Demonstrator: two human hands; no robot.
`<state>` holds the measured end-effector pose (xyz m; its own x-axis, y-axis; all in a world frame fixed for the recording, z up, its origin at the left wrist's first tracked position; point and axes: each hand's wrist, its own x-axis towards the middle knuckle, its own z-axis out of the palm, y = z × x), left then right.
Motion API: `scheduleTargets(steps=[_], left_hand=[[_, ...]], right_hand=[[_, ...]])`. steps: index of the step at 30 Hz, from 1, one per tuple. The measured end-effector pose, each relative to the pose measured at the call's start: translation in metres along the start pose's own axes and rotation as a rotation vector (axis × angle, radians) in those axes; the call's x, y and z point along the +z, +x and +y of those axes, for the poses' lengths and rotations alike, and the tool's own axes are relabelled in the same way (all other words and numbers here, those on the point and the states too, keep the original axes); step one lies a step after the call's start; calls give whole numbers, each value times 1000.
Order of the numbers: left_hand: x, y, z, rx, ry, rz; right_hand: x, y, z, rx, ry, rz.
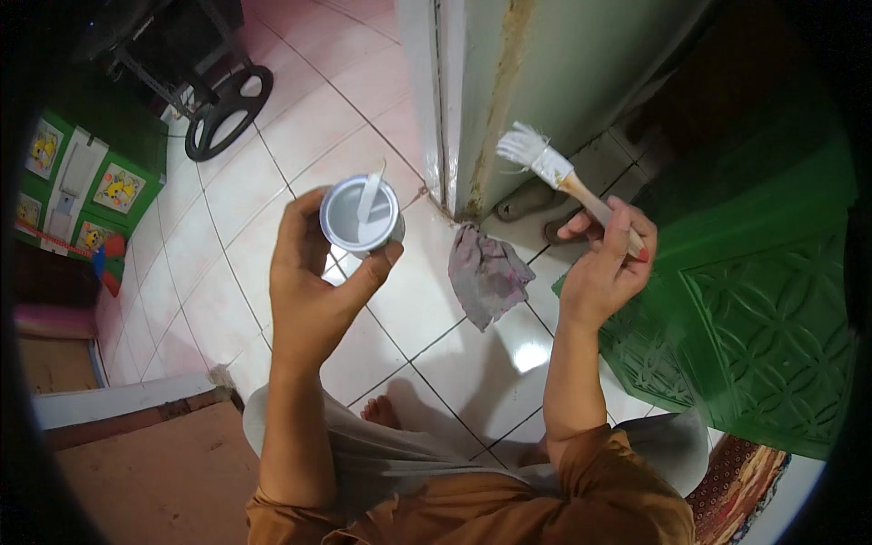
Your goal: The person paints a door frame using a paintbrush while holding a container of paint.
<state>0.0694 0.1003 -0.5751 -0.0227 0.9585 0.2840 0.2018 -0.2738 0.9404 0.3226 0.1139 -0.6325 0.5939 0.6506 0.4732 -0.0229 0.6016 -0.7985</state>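
Observation:
My left hand (313, 272) is wrapped round a small round paint can (397, 227), held up with its open top toward me. Pale paint (345, 221) shows inside, and a flat light-coloured stick (370, 195) leans in it against the rim. In my right hand (604, 263), raised on the other side, is a paintbrush (586, 195) gripped by its wooden handle with a red end. White paint coats its bristles and ferrule; the bristles point up and left, apart from the can. A crumpled grey rag (486, 272) lies on the floor between my hands.
Ahead stand a white door frame (445, 109) and a pale, stained wall (554, 73). Sandals (527, 200) lie by its foot. Green patterned furniture (763, 318) stands at right, a green cabinet (127, 173) and black pedal-like frame (232, 113) at left. White tiles (309, 136) cover the floor.

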Motion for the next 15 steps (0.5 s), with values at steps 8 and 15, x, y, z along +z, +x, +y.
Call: scheduleTargets(steps=[8,15], left_hand=[[12,-5,-4,-60,-61,-52],[12,-7,2,13,-38,-39]], right_hand=[[6,14,-27,236,130,80],[8,21,-44,321,250,78]])
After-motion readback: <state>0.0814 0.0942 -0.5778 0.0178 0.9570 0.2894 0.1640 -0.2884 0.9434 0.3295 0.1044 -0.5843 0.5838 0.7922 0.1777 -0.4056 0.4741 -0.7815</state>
